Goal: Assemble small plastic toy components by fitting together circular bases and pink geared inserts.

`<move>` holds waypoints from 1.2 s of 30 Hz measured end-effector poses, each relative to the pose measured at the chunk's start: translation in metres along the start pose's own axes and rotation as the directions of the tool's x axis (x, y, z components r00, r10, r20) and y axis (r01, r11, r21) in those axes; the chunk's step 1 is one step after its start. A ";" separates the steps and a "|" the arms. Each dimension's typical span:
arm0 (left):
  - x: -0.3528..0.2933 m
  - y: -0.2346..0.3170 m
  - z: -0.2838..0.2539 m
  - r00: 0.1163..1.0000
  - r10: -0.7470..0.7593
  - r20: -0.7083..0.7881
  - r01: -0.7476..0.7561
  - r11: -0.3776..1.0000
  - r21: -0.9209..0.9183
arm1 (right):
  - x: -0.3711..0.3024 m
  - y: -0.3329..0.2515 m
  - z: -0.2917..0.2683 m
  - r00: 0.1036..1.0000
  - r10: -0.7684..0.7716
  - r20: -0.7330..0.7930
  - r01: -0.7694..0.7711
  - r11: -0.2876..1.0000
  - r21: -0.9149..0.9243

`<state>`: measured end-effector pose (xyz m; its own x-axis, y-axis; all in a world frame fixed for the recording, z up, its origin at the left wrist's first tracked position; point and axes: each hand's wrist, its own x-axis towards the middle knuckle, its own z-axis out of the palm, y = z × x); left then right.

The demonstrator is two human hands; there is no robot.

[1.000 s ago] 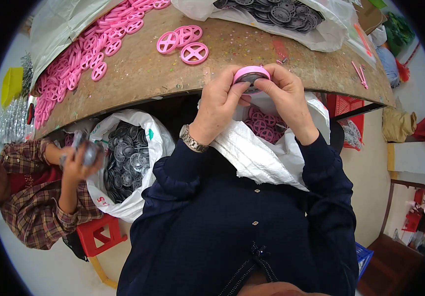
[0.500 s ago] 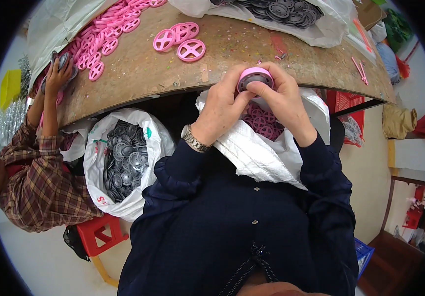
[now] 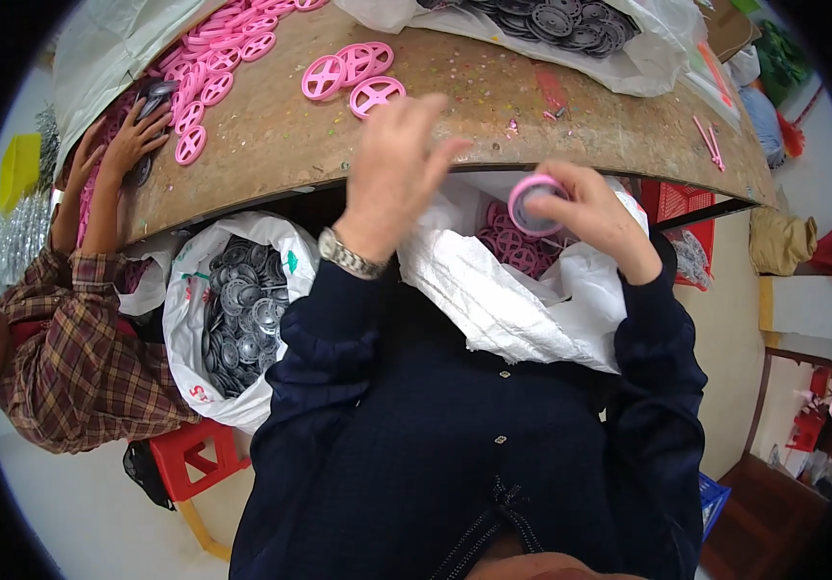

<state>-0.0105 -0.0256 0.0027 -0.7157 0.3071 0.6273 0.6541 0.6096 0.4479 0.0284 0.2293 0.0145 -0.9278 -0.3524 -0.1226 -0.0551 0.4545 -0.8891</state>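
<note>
My left hand (image 3: 392, 174) is over the front edge of the table, fingers stretched forward and thumb apart, slightly blurred and holding nothing I can see. Just beyond its fingertips lies a pink spoked wheel (image 3: 374, 94), beside a few more pink wheels (image 3: 323, 77). Between the fingers and thumb of my right hand (image 3: 590, 215) is a pink wheel with a grey disc in it (image 3: 524, 217). That hand hovers at the mouth of a white sack (image 3: 493, 300), in which pink wheels (image 3: 516, 244) are heaped.
A white bag (image 3: 179, 319) full of grey discs (image 3: 242, 309) stands left of me. At the far left a co-worker's hands (image 3: 131, 145) touch dark discs by a pink wheel pile (image 3: 218, 58). More grey discs (image 3: 571, 24) lie in plastic at the back of the table (image 3: 271, 145).
My left hand has let go of the pink wheel with the grey disc and moved left and forward. My right hand has carried it down and right over the sack. The co-worker's hands have lowered.
</note>
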 end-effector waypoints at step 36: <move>0.005 -0.040 0.002 0.748 -0.554 0.365 0.365 -0.116 -0.924 | 0.175 0.024 -0.111 0.552 -0.729 -0.404 -0.136 0.400 -0.906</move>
<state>-0.0407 -0.0472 -0.0137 -0.9871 0.1595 -0.0113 -0.1111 -0.6337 0.7656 -0.1759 0.2696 0.0204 -0.6213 -0.1952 0.7589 -0.2307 0.9711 0.0609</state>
